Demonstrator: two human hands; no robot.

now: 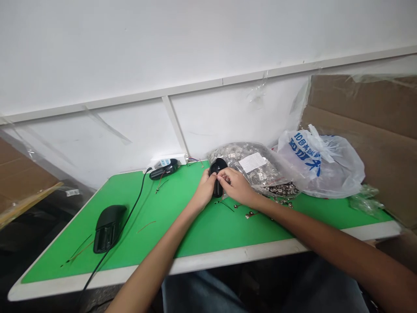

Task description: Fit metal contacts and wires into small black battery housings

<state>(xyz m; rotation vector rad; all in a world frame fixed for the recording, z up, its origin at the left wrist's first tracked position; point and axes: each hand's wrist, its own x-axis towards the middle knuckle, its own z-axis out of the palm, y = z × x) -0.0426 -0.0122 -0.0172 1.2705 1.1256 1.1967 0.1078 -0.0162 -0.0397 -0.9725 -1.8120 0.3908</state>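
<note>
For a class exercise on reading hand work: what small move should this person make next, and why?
Probably keep the black plastic housing steady in the left hand and work carefully at its top with the right hand, because the right fingertips are pinched there. Whatever they hold is too small to identify.

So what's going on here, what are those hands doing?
A person at a table is holding a small black plastic piece in their left hand. Their right hand is up against it, pinching at something too small to see. Another black piece lies on the green mat, near some thin wires. Behind the hands sit a clear bag of little metal parts and a white plastic bag.
</note>
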